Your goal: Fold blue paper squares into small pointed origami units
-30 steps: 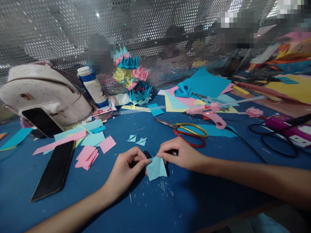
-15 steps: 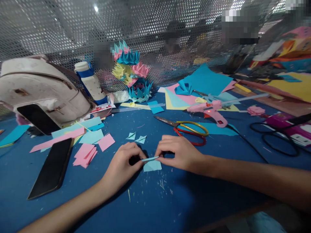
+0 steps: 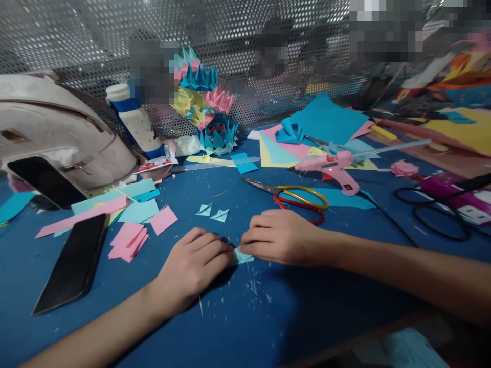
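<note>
A small light blue paper (image 3: 242, 257) lies on the blue table, folded over, its upper part covered by fingers. My left hand (image 3: 199, 263) is closed on its left end, fingertips pressed down. From the right, my right hand (image 3: 282, 237) presses its closed fingers on the other end. Just beyond the hands sit two small folded light blue pieces, one (image 3: 220, 214) beside the other (image 3: 204, 209). Scissors (image 3: 286, 197) with yellow and red handles lie behind my right hand.
Pink squares (image 3: 128, 241) and a black phone (image 3: 72, 263) lie left. A pink glue gun (image 3: 332, 168), its cord and a purple power strip (image 3: 452, 194) are right. Behind stand a paper flower stack (image 3: 217, 130), a bottle (image 3: 136, 122) and a backpack (image 3: 57, 128).
The paper's raised upper edge has come down flat. Both hands have closed in over it, fingers now pressing on the table. The view has shifted slightly.
</note>
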`<state>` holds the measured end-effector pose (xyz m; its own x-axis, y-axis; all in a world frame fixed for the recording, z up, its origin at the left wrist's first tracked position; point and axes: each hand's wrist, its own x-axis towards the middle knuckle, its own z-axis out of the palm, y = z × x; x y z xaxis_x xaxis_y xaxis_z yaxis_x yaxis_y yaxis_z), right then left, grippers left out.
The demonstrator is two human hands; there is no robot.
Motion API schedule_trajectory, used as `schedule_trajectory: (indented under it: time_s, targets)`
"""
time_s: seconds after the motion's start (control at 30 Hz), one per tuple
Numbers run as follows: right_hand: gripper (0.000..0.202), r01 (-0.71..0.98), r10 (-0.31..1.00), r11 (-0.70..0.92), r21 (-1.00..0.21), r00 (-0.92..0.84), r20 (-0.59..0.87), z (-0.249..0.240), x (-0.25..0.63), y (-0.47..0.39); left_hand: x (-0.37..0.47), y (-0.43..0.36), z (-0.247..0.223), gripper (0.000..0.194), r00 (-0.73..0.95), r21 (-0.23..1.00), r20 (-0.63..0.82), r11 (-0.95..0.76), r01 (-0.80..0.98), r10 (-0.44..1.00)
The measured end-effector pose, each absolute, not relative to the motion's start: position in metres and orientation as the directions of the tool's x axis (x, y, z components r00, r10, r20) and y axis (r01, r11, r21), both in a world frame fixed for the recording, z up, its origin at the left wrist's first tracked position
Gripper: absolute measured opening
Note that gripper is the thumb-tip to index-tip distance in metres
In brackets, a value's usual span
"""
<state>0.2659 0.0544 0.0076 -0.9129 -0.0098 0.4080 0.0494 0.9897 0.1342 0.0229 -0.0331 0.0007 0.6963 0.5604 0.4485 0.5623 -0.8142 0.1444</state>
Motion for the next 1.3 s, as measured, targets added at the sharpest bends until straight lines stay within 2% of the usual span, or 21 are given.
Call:
schedule_trajectory:
  time_s: [0.1, 0.2, 0.43, 0.67, 0.77, 0.93, 1.0, 1.17, 1.3]
  targets:
    - [0.023, 0.001, -0.091, 0.977, 0.212, -0.902, 0.423, 0.0103, 0.2657, 0.0538, 0.0218, -0.0328, 0.0008, 0.028, 0.713, 0.099, 0.454, -0.826, 0.555, 0.534]
    - [0.027, -0.06, -0.147, 0.976, 0.207, -0.887, 0.438, 0.0113, 0.2655, 0.0525, 0.0215, -0.0339, 0.0011, 0.028, 0.719, 0.065, 0.456, -0.825, 0.561, 0.525]
    - [0.032, -0.032, -0.106, 0.985, 0.172, -0.893, 0.437, 0.0106, 0.2666, 0.0533, 0.0228, -0.0374, 0.0033, 0.024, 0.725, -0.016, 0.469, -0.815, 0.579, 0.505]
    - [0.03, 0.013, -0.087, 0.978, 0.21, -0.884, 0.46, 0.0066, 0.264, 0.0527, 0.0277, -0.0353, 0.0032, 0.015, 0.604, 0.159, 0.514, -0.759, 0.632, 0.61]
    - [0.029, 0.042, -0.064, 0.978, 0.204, -0.869, 0.49, 0.0058, 0.2624, 0.0515, 0.0283, -0.0349, 0.0017, 0.014, 0.587, 0.166, 0.521, -0.749, 0.642, 0.619]
    - [0.025, 0.097, 0.033, 0.989, 0.11, -0.876, 0.481, 0.0035, 0.2635, 0.0511, 0.0278, -0.0361, 0.0033, 0.016, 0.607, 0.148, 0.517, -0.762, 0.631, 0.603]
    - [0.025, 0.1, 0.04, 0.99, 0.099, -0.872, 0.488, 0.0031, 0.2644, 0.0513, 0.0273, -0.0366, 0.0048, 0.018, 0.624, 0.136, 0.512, -0.773, 0.62, 0.59]
    - [0.023, 0.011, -0.068, 0.986, 0.167, -0.886, 0.458, 0.0068, 0.266, 0.0508, 0.0239, -0.0387, 0.0056, 0.024, 0.693, 0.036, 0.479, -0.801, 0.598, 0.539]
    - [0.027, -0.043, -0.104, 0.987, 0.154, -0.904, 0.415, 0.0084, 0.268, 0.0508, 0.0198, -0.0395, 0.0049, 0.027, 0.72, -0.015, 0.473, -0.813, 0.583, 0.507]
